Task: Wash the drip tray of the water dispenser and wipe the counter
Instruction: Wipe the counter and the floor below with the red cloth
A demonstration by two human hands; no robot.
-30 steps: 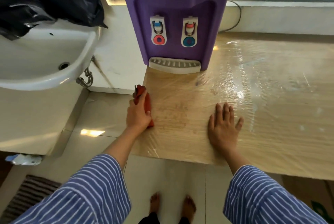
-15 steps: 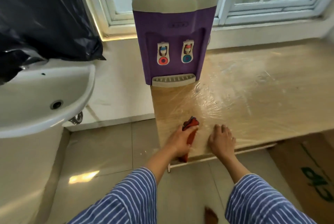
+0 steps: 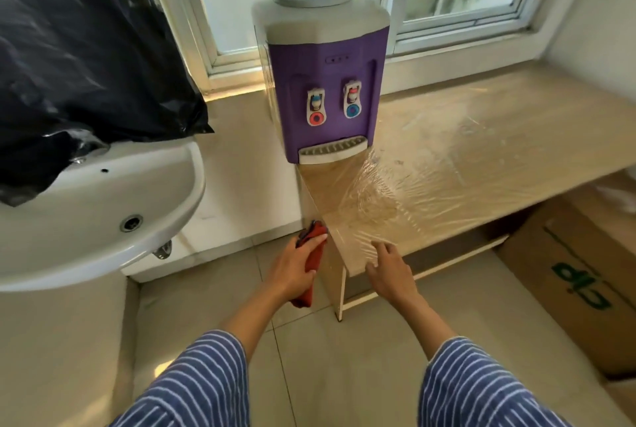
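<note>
My left hand (image 3: 292,275) has slid off the worktop's (image 3: 481,158) near-left corner, fingers pinching the red cloth (image 3: 311,263), right hand (image 3: 389,270) relaxed at the near edge, so wiping looks finished, drip tray (image 3: 332,150) seated in the dispenser (image 3: 327,89).

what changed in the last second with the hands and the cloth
The left hand, gripping the red cloth, slid back along the plastic-covered wooden counter and off its near left corner. The right hand drew back to the near edge. The grey drip tray stayed in the purple water dispenser.
</note>
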